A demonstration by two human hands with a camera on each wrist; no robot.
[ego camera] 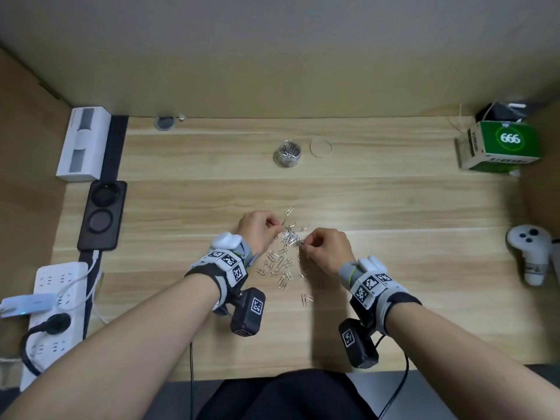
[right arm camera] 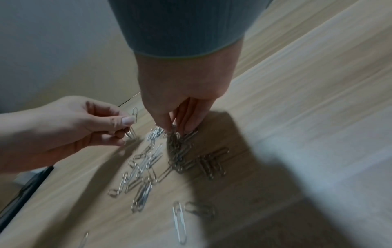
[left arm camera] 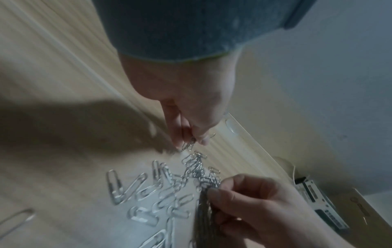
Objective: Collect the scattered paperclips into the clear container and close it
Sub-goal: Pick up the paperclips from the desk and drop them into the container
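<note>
Several silver paperclips lie scattered on the wooden desk in front of me. My left hand pinches a few paperclips between thumb and fingers just above the pile. Close beside it, my right hand pinches a tangled bunch of paperclips that hangs down onto the desk. The clear round container, partly filled with clips, stands open at the far middle of the desk. Its clear lid lies flat just right of it.
A white box, a black charger pad and a white power strip line the left edge. A green carton stands at the far right, with a white controller nearer on the right.
</note>
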